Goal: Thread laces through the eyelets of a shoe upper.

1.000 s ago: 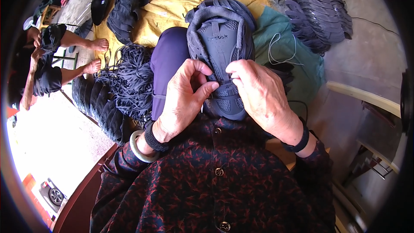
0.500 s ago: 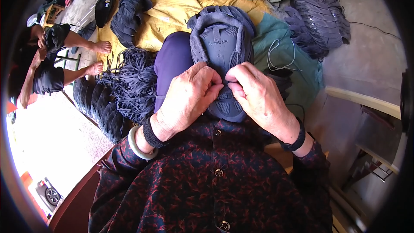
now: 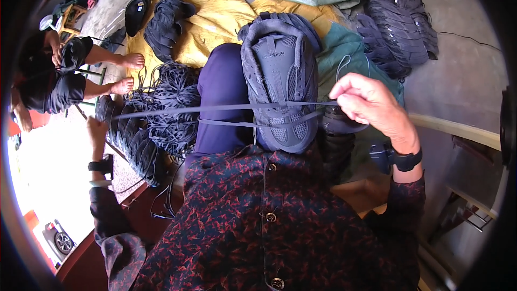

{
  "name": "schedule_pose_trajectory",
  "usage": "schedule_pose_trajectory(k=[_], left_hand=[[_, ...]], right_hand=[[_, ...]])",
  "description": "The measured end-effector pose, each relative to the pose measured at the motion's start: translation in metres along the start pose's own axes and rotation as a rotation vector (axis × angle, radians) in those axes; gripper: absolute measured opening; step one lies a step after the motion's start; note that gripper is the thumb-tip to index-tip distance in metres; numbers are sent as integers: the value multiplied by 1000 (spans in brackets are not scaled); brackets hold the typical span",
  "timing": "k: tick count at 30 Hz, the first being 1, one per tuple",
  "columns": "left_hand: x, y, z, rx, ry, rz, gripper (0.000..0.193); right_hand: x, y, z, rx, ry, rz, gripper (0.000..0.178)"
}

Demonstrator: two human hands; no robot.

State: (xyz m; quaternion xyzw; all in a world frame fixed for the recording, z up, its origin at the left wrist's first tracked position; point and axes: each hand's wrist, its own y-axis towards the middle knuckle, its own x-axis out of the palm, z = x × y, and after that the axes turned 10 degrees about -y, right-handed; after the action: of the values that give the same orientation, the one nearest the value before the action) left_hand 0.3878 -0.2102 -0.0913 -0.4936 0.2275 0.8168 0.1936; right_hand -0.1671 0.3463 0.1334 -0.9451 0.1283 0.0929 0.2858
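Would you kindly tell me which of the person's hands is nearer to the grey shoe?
Right: the right hand is just to the right of the shoe; the left hand is far out to its left.

1. Your shirt is black, scattered with red, leaf-like flecks.
2. Round, dark buttons run down your front.
3. Your long sleeves carry that same print.
4. Your trouser leg is plain dark purple.
5. You wear a black right wristband with a boxy dark module.
6. Your left wrist has a dark band and a pale bangle.
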Motion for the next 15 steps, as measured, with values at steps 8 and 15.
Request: schedule_pose_trajectory(k=[8,15], left_hand=[[-202,-41,-191,-664,-174,296,35],[-257,-63,-178,-720,-63,511,32]], right_hand=[[-85,-51,45,-156,449,325,18],[-230,-148,74,-441,1012,344,27]])
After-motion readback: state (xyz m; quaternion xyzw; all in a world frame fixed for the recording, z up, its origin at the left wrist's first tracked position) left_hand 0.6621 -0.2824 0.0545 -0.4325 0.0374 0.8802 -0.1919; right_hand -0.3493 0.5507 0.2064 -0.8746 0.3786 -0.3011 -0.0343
